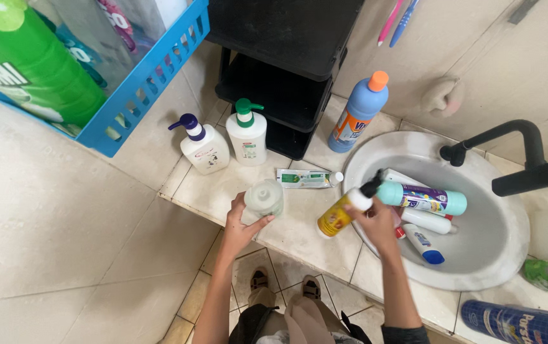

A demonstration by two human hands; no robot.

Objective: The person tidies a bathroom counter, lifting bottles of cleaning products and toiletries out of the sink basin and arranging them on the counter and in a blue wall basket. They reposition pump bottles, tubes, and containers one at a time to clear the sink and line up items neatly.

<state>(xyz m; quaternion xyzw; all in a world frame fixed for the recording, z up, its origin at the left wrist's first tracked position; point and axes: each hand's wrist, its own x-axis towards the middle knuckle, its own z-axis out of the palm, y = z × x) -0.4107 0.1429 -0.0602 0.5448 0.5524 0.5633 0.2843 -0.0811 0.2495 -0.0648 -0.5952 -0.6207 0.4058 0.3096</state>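
Tiled counter [299,223]: my left hand [241,226] grips a clear jar [264,197], right hand [373,220] a yellow spray bottle [344,210]; tilted, it might slip into the sink [497,255].

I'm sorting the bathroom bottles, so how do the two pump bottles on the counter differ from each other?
The left pump bottle has a dark purple pump head; the right pump bottle has a green one. The left one's spout points left, the right one's points right. The left one stands nearer the counter's front edge. Both are white, upright, labelled on the front, and touched by neither of the hands.
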